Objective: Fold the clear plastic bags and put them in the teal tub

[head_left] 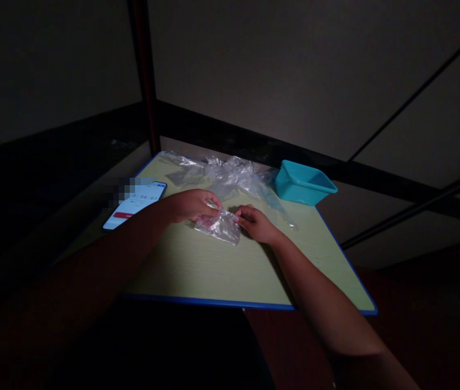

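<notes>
A small clear plastic bag [222, 229] hangs between my two hands, low over the middle of the table. My left hand [197, 206] pinches its upper left edge between thumb and fingers. At the upper right edge of the same bag, the fingertips of my right hand [254, 223] are closed on the plastic. Whether anything lies inside the bag is hard to tell in the dim light. Behind my hands, a pile of crumpled clear plastic [232, 172] spreads across the back of the table.
The pale green table [213, 273] has a blue edge. A turquoise basket [300, 189] stands at the back right corner. On the left lies a phone [142, 205] with a lit screen, beside my left forearm. Walls rise behind the table.
</notes>
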A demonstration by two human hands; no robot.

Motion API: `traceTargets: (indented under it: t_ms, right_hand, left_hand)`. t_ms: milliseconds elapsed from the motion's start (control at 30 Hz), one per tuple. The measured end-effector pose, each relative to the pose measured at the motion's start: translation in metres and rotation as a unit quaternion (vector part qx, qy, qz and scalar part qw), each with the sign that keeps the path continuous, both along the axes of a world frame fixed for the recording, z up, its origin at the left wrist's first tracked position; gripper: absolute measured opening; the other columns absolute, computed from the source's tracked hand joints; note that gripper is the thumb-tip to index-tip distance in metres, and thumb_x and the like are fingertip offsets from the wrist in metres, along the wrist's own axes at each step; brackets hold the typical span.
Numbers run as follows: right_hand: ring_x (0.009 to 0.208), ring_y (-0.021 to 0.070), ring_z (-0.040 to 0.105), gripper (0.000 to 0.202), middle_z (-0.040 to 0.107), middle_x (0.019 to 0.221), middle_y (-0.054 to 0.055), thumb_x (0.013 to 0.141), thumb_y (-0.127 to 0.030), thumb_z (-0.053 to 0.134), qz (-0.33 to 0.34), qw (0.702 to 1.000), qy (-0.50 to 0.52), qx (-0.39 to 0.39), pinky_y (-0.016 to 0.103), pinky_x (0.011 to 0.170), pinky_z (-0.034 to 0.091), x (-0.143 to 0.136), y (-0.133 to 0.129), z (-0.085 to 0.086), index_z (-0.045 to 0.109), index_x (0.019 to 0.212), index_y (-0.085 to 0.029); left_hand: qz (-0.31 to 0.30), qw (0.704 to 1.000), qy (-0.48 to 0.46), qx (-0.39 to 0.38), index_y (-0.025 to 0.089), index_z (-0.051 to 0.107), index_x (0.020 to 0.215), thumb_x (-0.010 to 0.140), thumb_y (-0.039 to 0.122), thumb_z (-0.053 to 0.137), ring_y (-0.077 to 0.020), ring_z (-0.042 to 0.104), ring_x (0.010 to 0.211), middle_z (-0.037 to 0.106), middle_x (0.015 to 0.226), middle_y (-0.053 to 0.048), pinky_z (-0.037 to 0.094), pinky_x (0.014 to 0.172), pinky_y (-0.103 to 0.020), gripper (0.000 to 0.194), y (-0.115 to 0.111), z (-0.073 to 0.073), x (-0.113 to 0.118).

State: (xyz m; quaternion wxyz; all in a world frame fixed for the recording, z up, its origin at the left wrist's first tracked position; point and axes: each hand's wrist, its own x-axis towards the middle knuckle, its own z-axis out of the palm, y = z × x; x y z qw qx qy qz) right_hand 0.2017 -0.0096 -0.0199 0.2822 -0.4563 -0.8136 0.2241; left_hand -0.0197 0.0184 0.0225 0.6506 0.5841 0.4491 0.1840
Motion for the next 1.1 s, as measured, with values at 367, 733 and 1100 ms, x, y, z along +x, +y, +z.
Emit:
traceTargets:
  t_ms: [367, 733, 1100]
  right_hand:
    - [0.061, 0.0120, 0.048, 0.029, 0.055, 0.065, 0.000, 0.080, -0.043, 0.056, 0.010, 0.987, 0.121, -0.102, 0.025, 0.060, 0.039, 0.001, 0.003, -0.007, 0.054, 0.071, -0.016]
    - [0.060, 0.0131, 0.051, 0.021, 0.058, 0.068, 0.001, 0.081, -0.036, 0.053, -0.015, 0.987, 0.130, -0.093, 0.026, 0.059, 0.040, -0.003, 0.006, -0.017, 0.056, 0.077, -0.016]
    - [0.063, 0.0128, 0.052, 0.022, 0.058, 0.076, 0.002, 0.082, -0.028, 0.053, -0.011, 0.988, 0.122, -0.097, 0.026, 0.062, 0.043, -0.004, 0.002, -0.014, 0.058, 0.099, -0.015]
  left_hand:
    - [-0.035, 0.996, 0.075, 0.019, 0.012, 0.060, 0.072, 0.063, 0.017, 0.068, -0.0127, 0.060, 0.056, 0.061, 0.060, 0.000, 0.048, 0.061, -0.025, 0.013, 0.005, -0.003, -0.005]
    - [-0.020, 0.986, 0.157, 0.052, 0.016, 0.052, 0.069, 0.073, 0.022, 0.057, -0.0151, 0.062, 0.055, 0.059, 0.060, -0.002, 0.050, 0.057, -0.025, 0.009, 0.010, -0.010, -0.003]
    - [-0.045, 0.947, 0.234, 0.215, 0.016, 0.053, 0.060, 0.068, 0.029, 0.060, -0.0114, 0.051, 0.047, 0.058, 0.056, -0.001, 0.037, 0.043, -0.020, 0.017, 0.018, -0.014, -0.010]
